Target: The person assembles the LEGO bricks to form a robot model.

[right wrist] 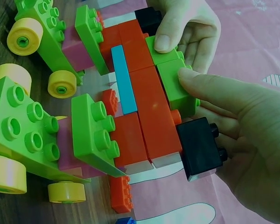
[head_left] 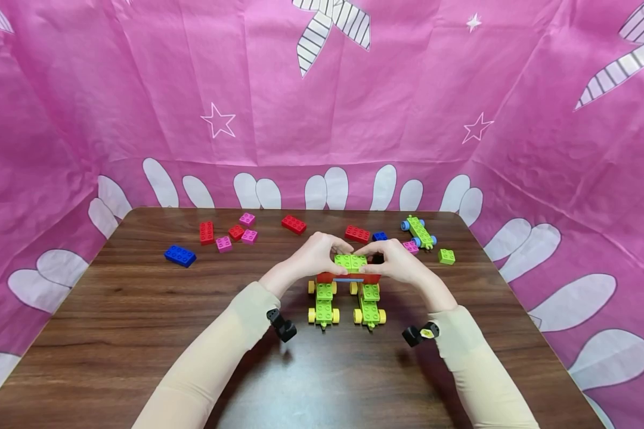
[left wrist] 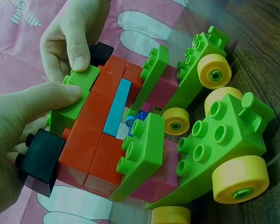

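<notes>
Two lime-green bricks (head_left: 343,263) top stacked red bricks (right wrist: 151,102) above yellow-wheeled bases (head_left: 324,313) on the surface (head_left: 129,322); left hand (head_left: 318,255) and right hand (head_left: 399,261) each pinch one, the grips' far sides partly hidden in the wrist views. Sleeved forearms (head_left: 220,351) angle inward, cut off below.

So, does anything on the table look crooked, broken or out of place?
Nothing stands out: the brick build stands upright on its yellow wheels, the left hand and right hand hold the two green bricks on top, and I see no damage.
</notes>
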Available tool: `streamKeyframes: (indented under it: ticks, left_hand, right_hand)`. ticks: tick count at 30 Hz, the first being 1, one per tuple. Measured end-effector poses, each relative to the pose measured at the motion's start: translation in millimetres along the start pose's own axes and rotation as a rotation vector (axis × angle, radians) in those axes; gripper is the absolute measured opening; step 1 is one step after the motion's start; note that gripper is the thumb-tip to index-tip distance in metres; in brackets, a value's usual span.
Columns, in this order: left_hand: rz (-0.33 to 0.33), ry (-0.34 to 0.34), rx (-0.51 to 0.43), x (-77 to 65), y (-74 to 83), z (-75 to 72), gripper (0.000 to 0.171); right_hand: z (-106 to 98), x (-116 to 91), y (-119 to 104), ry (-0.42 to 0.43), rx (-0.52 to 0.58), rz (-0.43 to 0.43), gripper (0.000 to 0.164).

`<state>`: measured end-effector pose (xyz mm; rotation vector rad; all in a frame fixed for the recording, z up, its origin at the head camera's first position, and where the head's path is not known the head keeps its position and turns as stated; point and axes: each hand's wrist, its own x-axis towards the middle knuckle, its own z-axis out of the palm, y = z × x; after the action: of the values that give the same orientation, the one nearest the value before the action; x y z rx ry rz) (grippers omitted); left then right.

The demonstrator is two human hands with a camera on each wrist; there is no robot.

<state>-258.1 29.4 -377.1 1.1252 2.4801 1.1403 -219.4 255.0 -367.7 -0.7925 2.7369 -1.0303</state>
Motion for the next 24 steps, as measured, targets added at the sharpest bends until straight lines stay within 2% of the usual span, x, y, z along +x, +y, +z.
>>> streamKeyframes:
  ticks: [15,24]
  left_hand:
    - [-0.010,-0.015,0.050,-3.9,4.2,-0.4,0.044]
    - [0.015,-0.014,0.057,-6.0,6.1,-0.9,0.047]
  right_hand:
    - [1.4,-0.5,0.7,0.026,-0.017,0.022,0.033]
    - [2.0,-2.4,0.4,0.039,-0.023,0.023,0.035]
